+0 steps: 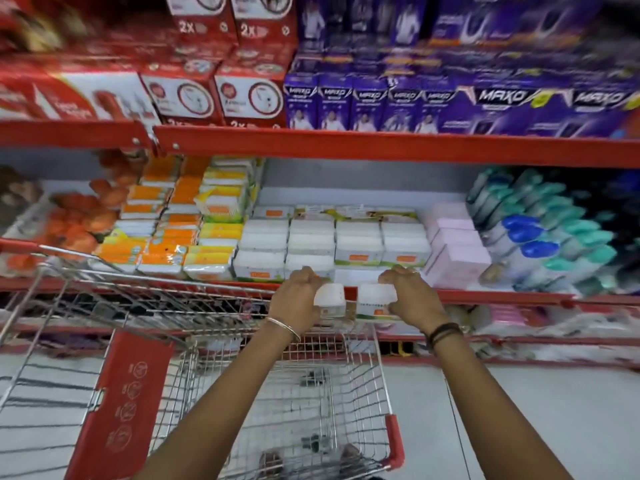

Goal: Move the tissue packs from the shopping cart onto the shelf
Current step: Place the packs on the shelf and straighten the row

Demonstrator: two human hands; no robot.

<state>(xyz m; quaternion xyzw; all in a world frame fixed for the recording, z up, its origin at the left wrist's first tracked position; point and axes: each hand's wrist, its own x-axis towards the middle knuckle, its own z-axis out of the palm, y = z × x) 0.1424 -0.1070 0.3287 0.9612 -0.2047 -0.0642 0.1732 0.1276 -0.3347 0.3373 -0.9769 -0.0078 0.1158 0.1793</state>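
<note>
My left hand [297, 299] and my right hand [412, 296] together grip a white tissue pack [356, 301] with orange and green print, one hand on each end. The pack hangs just in front of the red front edge of the shelf [485, 296], above the far rim of the wire shopping cart [348, 386]. On the shelf right behind it stand rows of matching white tissue packs [334, 242], stacked two or three high. The cart's basket below my arms looks bare through its wire mesh.
Orange and yellow packs [180, 237] fill the shelf to the left, pink packs [453, 244] and teal and blue bottles [547, 237] to the right. The shelf above carries red and purple boxes [381, 98]. A red cart flap [121, 407] hangs at the left.
</note>
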